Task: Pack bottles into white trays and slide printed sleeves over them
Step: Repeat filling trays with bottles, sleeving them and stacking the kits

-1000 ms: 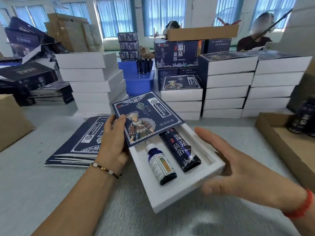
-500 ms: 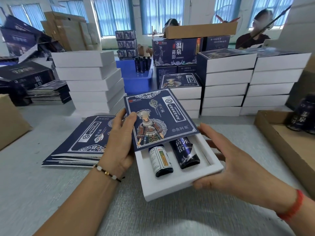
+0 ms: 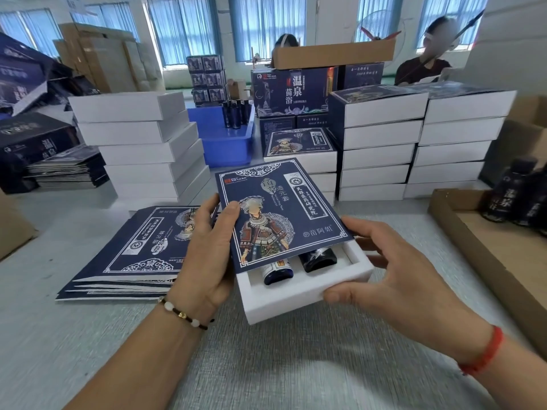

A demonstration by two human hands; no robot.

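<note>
1. Spreading across the whole lower view, a pale grey worktop [image 3: 281, 365] carries everything; stacks of flat white boxes [image 3: 139, 149] stand at its far side, some already wearing printed sleeves.
2. Lying to the left, a fanned pile of flat navy printed sleeves [image 3: 133, 250] waits within reach of the left hand.
3. At the centre, a white foam tray [image 3: 296, 294] is held just above the worktop, its far part inside a navy printed sleeve bearing a costumed figure [image 3: 281, 214]; the near end still sticks out.
4. The left hand [image 3: 210, 250] grips the sleeve's left edge, thumb on top and fingers curled beneath.
5. The right hand [image 3: 393, 279] grips the tray's near right corner, thumb on the front wall, fingers along the side.
6. Two bottles lie side by side in the tray's hollows, only their bases visible: a dark blue bottle with a pale label [image 3: 276, 272] on the left and a black glossy bottle [image 3: 318, 258] on the right.
7. To finish well, I judge the tray should be kept level and square to the sleeve mouth and pushed steadily, so that neither bottle lifts and snags the card edge.
</note>
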